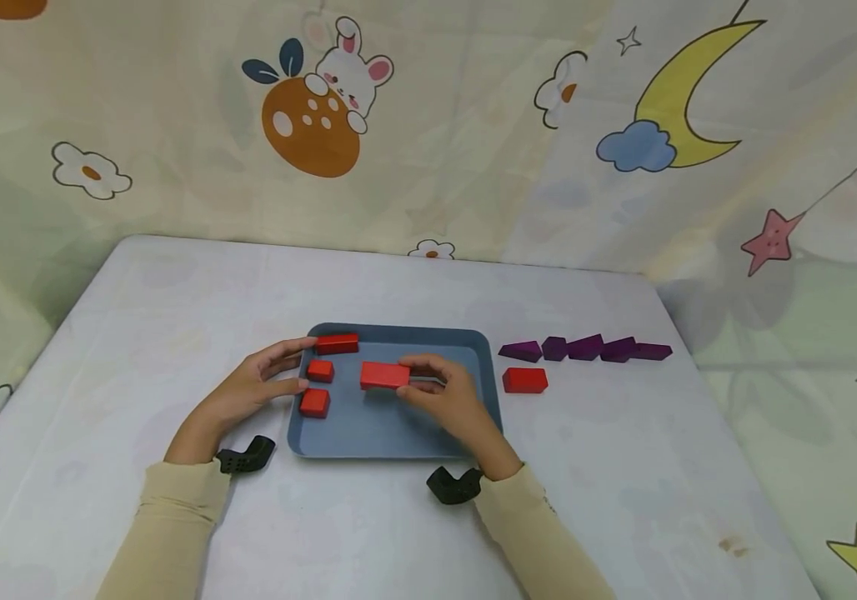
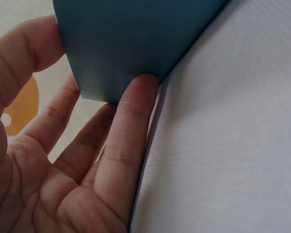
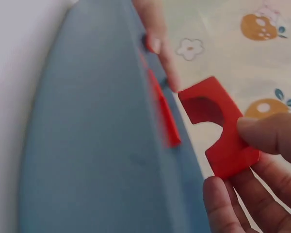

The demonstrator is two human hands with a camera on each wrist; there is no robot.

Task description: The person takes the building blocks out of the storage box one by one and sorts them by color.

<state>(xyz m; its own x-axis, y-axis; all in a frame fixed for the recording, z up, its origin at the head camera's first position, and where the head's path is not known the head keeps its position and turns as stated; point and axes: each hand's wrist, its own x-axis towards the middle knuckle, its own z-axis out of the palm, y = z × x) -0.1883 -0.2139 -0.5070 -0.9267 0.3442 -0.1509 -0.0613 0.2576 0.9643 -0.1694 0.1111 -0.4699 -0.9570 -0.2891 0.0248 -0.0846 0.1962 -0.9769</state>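
My right hand (image 1: 453, 396) pinches a red arch block (image 3: 223, 131) between thumb and fingers, held over the blue tray (image 1: 398, 446). In the right wrist view the block's curved cut-out shows. My left hand (image 1: 252, 390) holds the tray's left side, its thumb and fingers about the wall and corner in the left wrist view. Inside the tray, along that side, lie a long red block (image 1: 337, 343) and two smaller red blocks, one in the middle (image 1: 320, 371) and the other nearer me (image 1: 314, 403).
Right of the tray, another red block (image 1: 525, 381) lies on the white-covered table (image 1: 346, 533). Behind it, a row of several purple blocks (image 1: 585, 347) runs rightward. A patterned cloth backdrop (image 1: 466, 125) hangs behind the table. Black wrist mounts (image 1: 247, 456) sit at both wrists.
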